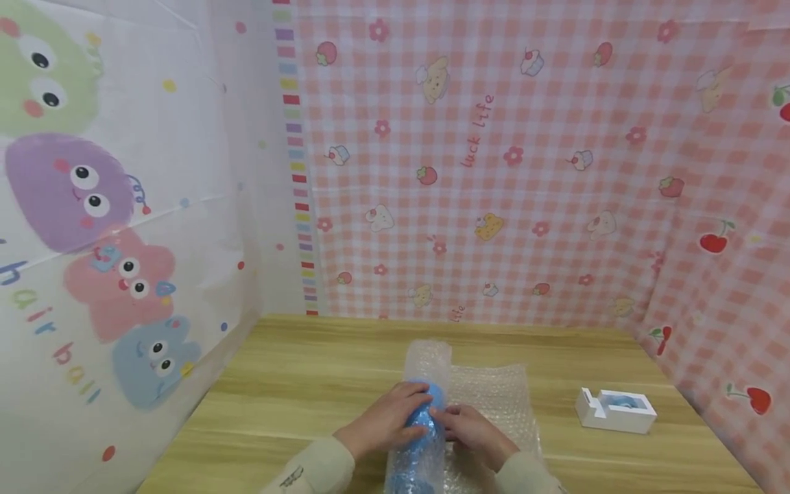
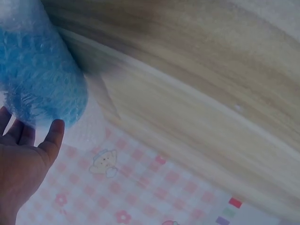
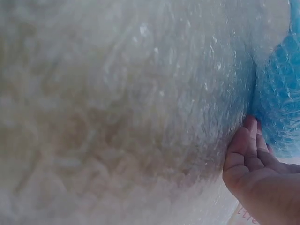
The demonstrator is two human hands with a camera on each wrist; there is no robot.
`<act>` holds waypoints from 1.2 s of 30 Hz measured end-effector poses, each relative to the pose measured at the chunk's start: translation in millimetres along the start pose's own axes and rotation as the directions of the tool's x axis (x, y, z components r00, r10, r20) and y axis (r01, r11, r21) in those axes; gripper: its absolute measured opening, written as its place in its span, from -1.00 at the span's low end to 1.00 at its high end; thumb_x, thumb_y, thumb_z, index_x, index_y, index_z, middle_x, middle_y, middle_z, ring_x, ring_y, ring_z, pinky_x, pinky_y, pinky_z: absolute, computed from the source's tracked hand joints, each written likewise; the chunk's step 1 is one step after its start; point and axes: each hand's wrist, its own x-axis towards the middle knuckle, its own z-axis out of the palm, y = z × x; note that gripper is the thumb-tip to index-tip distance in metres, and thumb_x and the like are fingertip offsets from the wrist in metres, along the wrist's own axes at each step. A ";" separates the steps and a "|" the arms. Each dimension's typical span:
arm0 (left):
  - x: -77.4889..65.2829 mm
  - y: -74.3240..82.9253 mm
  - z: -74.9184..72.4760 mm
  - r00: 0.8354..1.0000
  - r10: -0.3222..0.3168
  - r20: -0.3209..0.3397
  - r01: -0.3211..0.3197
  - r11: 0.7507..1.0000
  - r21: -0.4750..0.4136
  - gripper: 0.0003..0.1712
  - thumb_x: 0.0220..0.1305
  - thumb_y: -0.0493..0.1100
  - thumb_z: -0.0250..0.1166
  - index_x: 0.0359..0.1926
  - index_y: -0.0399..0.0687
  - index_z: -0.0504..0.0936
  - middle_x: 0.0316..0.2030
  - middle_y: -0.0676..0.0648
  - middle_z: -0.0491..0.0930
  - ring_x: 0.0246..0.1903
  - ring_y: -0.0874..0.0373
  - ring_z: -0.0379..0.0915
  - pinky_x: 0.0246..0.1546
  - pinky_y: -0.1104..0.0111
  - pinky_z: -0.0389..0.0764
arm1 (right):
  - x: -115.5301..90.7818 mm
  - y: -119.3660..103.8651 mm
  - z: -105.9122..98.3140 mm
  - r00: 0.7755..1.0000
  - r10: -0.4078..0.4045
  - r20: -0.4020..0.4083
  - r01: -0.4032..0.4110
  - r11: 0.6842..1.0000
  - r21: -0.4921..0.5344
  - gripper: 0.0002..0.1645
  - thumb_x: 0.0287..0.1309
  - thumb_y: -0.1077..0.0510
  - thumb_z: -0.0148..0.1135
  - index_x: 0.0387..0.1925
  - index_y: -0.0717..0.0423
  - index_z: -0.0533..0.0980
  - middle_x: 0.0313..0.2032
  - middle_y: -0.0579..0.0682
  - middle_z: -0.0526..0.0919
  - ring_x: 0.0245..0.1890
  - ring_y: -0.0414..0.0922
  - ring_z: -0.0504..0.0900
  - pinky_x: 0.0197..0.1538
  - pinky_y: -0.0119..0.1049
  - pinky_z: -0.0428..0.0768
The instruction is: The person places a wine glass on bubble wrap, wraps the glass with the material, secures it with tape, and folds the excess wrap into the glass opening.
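A blue object (image 1: 423,418), its kind hidden, lies rolled up in clear bubble wrap (image 1: 428,357) on the table. My left hand (image 1: 387,420) rests over the left side of the roll. Its thumb and fingers are spread against the blue part in the left wrist view (image 2: 26,157). On the other side, my right hand (image 1: 472,432) pinches the wrap with bent fingers at the crease where roll and loose sheet meet. The right wrist view shows those fingers (image 3: 248,145) between the flat bubble wrap (image 3: 140,103) and the blue bundle (image 3: 283,98).
An unrolled length of bubble wrap (image 1: 496,391) spreads over the table right of the roll. Farther right stands a white tape dispenser (image 1: 617,415) with a bluish roll in it. The wood-grain table (image 1: 296,384) ends at a checked cloth (image 1: 395,254) behind and printed sheets at both sides.
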 end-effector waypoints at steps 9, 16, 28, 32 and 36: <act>10.8 5.8 1.2 1.000 0.000 0.024 -0.002 0.998 0.061 -0.44 0.27 -0.02 0.37 0.21 -0.18 0.54 0.27 -0.16 0.45 0.31 0.00 0.28 0.32 0.27 0.32 | -2.3 4.7 -4.9 1.000 0.013 0.006 -0.013 1.000 0.002 -0.18 0.38 -0.19 0.10 0.13 0.57 0.32 0.02 0.26 0.58 0.04 0.24 0.59 0.13 0.17 0.49; 11.2 12.2 2.6 0.999 -0.026 0.021 0.024 0.996 0.084 -0.44 0.26 -0.01 0.39 0.19 -0.17 0.55 0.26 -0.15 0.45 0.30 0.01 0.30 0.31 0.27 0.34 | -4.6 5.3 -7.2 0.998 -0.003 0.067 0.001 1.000 0.017 -0.25 0.42 -0.17 0.06 0.12 0.52 0.37 0.01 0.21 0.63 0.07 0.23 0.59 0.15 0.19 0.47; 0.1 -6.1 -1.9 0.997 0.011 0.073 0.001 0.987 -0.160 -0.46 0.45 -0.14 0.17 0.37 -0.24 0.38 0.42 -0.19 0.24 0.43 -0.07 0.10 0.41 0.14 0.18 | -2.2 -2.0 -5.5 0.995 0.006 0.095 -0.010 0.999 0.035 -0.16 0.46 -0.10 0.03 0.24 0.67 0.20 0.16 0.46 0.45 0.19 0.38 0.44 0.20 0.26 0.40; -4.0 -13.9 -5.0 0.997 -0.007 0.074 0.023 0.976 -0.217 -0.46 0.40 -0.13 0.25 0.33 -0.21 0.44 0.43 -0.18 0.24 0.43 -0.07 0.09 0.41 0.13 0.17 | -3.6 -4.2 -4.4 0.994 0.013 0.110 -0.017 0.999 0.036 -0.18 0.48 -0.09 0.00 0.25 0.67 0.19 0.16 0.44 0.47 0.21 0.39 0.41 0.23 0.29 0.36; -4.7 -16.7 -6.3 0.997 0.014 0.070 0.004 0.969 -0.247 -0.47 0.39 -0.12 0.26 0.31 -0.22 0.47 0.42 -0.20 0.26 0.42 -0.11 0.12 0.39 0.08 0.20 | -3.0 -5.4 -3.8 0.994 0.005 0.110 -0.009 0.999 0.035 -0.18 0.49 -0.08 -0.01 0.26 0.68 0.17 0.16 0.46 0.46 0.22 0.40 0.40 0.24 0.30 0.34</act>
